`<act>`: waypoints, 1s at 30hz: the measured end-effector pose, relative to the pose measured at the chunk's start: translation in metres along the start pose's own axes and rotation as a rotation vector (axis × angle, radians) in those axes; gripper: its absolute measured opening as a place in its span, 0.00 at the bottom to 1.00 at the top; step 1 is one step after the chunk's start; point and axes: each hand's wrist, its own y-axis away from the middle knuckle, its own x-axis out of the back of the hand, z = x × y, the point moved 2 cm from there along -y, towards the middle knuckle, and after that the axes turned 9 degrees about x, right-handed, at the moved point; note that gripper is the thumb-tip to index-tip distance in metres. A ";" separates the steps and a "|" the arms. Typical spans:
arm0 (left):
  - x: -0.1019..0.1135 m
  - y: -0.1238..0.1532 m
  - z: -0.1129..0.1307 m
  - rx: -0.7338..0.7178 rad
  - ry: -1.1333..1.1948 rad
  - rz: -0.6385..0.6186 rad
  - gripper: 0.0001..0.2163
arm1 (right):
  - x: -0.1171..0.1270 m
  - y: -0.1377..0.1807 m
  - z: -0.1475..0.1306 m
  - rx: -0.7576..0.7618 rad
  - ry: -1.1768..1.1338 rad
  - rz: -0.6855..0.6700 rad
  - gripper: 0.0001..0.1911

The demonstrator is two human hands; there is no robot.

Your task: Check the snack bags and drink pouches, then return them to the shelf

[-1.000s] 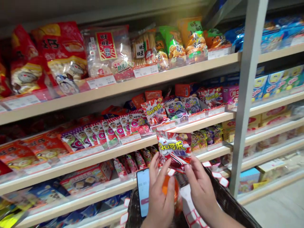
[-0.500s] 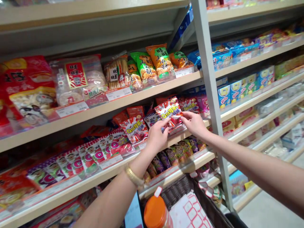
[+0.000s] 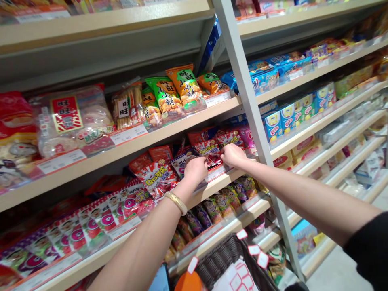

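Both my arms reach up to the middle shelf of a snack rack. My left hand and my right hand are closed on the two lower corners of a red and white candy packet with yellow lettering. The packet stands among like packets in the shelf's front row. A gold bracelet sits on my left wrist. More red and white packets lie to the left on the same shelf.
A grey upright post stands just right of my hands. Bagged snacks fill the shelf above, small packets the one below. A dark wicker basket with an orange-lidded jar is below me.
My hands lifted the packet from over the basket up to the middle shelf and have pushed it in among the other packets. The view tilted up and right.
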 end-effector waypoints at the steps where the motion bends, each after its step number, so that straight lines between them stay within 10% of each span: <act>1: 0.000 0.000 0.002 0.001 -0.024 -0.013 0.18 | 0.000 -0.001 0.001 -0.001 0.011 -0.006 0.13; 15: 0.002 -0.005 0.022 -0.083 -0.197 -0.077 0.16 | 0.005 0.002 0.022 -0.057 0.011 0.105 0.19; 20: -0.003 -0.013 0.047 -0.208 0.146 -0.043 0.19 | 0.013 0.001 0.038 -0.179 -0.014 0.116 0.20; 30: -0.032 -0.048 0.091 0.033 0.482 -0.224 0.15 | 0.004 0.003 0.043 -0.188 -0.059 0.049 0.22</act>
